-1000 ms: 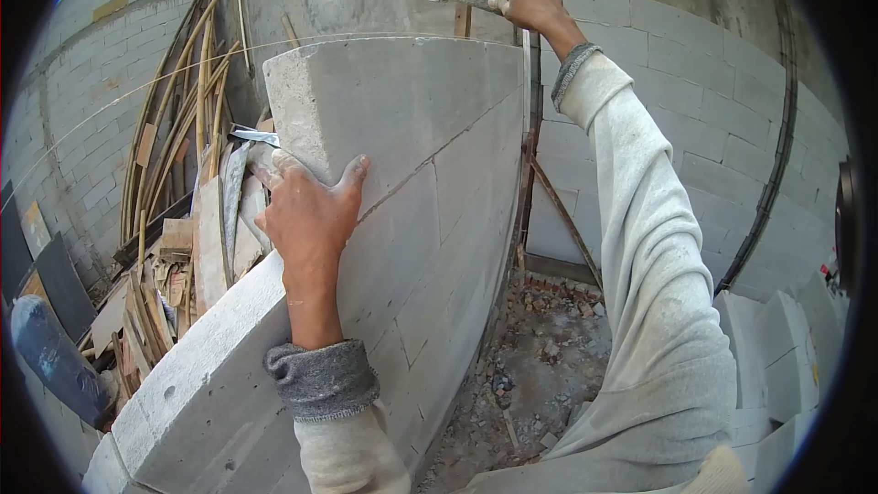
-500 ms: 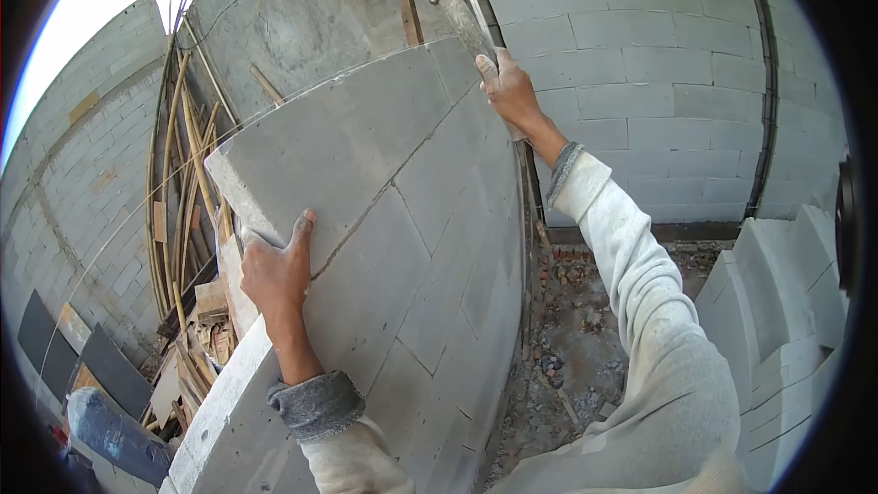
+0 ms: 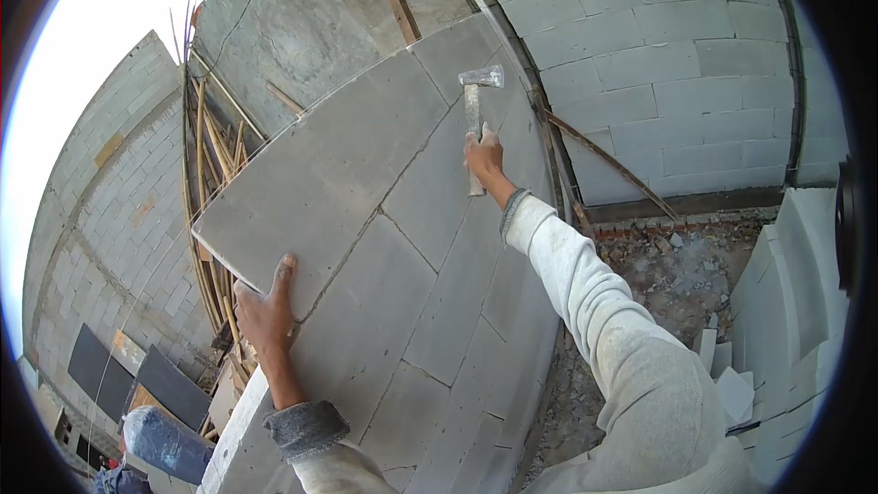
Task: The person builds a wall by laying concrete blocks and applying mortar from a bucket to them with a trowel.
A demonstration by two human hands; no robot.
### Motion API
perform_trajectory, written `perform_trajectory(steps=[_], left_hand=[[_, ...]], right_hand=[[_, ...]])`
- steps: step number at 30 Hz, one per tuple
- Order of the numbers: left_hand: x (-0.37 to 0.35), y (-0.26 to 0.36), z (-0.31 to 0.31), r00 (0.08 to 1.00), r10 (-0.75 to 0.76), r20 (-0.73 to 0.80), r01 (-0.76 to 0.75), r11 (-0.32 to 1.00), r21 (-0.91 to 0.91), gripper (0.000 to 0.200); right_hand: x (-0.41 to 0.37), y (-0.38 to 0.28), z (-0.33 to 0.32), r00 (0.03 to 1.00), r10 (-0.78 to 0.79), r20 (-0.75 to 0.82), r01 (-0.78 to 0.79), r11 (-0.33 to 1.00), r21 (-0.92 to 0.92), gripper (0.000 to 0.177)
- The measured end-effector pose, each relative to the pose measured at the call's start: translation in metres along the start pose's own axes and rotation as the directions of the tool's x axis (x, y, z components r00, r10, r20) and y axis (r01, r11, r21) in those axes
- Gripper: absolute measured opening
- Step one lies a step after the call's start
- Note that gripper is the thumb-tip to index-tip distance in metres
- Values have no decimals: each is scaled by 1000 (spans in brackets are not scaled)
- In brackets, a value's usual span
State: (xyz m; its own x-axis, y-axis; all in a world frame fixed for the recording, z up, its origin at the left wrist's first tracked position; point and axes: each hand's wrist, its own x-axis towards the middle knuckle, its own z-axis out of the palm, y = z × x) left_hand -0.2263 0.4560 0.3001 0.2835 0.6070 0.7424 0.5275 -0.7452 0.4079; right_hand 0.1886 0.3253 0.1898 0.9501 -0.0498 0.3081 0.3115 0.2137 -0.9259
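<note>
My right hand (image 3: 486,155) is wrapped round the handle of a hatchet (image 3: 472,110), whose metal head is level with the wall's upper courses. Behind the hatchet, in this view, is the face of a grey block wall (image 3: 366,284). A large grey block (image 3: 320,169) lies along the wall's top course, with a jagged joint line beneath it. At the block's near end, my left hand (image 3: 267,313) grips the edge, thumb pressed on the face and the other fingers partly hidden behind the end.
Bamboo poles (image 3: 203,210) lean at the left beyond the wall. A wooden plank (image 3: 613,160) slants against another block wall (image 3: 668,55) on the right. Rubble (image 3: 686,265) covers the ground below, with stacked pale blocks (image 3: 796,284) at the right. A person's leg (image 3: 165,444) shows lower left.
My right hand has brought the hatchet down from above the wall's top edge to in front of its face. My left hand stays on the block's end. The view has shifted.
</note>
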Motion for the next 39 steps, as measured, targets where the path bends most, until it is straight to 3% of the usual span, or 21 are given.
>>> perform_trajectory(steps=[2, 5, 8, 15, 17, 20, 23, 27, 29, 32, 36, 37, 39], left_hand=[[-2, 4, -1, 1000, -14, -6, 14, 1000, 5, 89], [-3, 6, -2, 1000, -6, -15, 6, 1000, 1, 91], [-3, 6, -2, 1000, -9, -3, 9, 1000, -11, 92], [-3, 6, -4, 1000, -1, 9, 1, 1000, -9, 91], [-1, 3, -3, 1000, 5, -2, -5, 1000, -11, 90], [-1, 0, -2, 1000, -2, 2, 2, 1000, -13, 89], [0, -1, -1, 1000, -4, 8, 4, 999, -44, 89], [1, -1, -4, 998, -34, 54, 33, 999, 7, 93], [1, -1, -5, 994, -46, 97, 56, 992, -109, 96], [3, -9, 2, 988, -31, 151, 70, 963, -260, 100], [3, -11, 1, 971, -58, 232, 135, 934, -331, 107], [7, -17, 0, 959, 7, 284, 101, 927, -362, 113], [9, -20, 1, 949, -20, 316, 134, 930, -343, 117]], right_hand=[[5, 9, 17, 998, -36, -51, 33, 997, -69, 63], [-1, 10, 15, 988, -19, 151, 44, 985, -165, 63], [-3, 16, 11, 980, -66, 187, 93, 986, -141, 63], [-15, 34, 38, 970, -229, -85, 228, 973, -18, 60], [-42, 20, 25, 981, -192, -23, 191, 980, -58, 63], [-75, 14, 2, 955, -215, 206, 262, 935, -240, 62], [-88, 45, 2, 899, -404, 166, 435, 865, -251, 61], [-152, 33, -12, 892, -376, 251, 374, 926, 57, 58], [-183, 19, -18, 875, -345, 339, 263, 927, 266, 55], [-224, 6, -21, 852, -284, 440, 143, 935, 325, 52], [-257, 13, -20, 801, -339, 494, 217, 933, 287, 57], [-261, 12, -20, 783, -400, 476, 304, 914, 268, 58], [-268, 9, -20, 732, -521, 439, 473, 852, 222, 60]])
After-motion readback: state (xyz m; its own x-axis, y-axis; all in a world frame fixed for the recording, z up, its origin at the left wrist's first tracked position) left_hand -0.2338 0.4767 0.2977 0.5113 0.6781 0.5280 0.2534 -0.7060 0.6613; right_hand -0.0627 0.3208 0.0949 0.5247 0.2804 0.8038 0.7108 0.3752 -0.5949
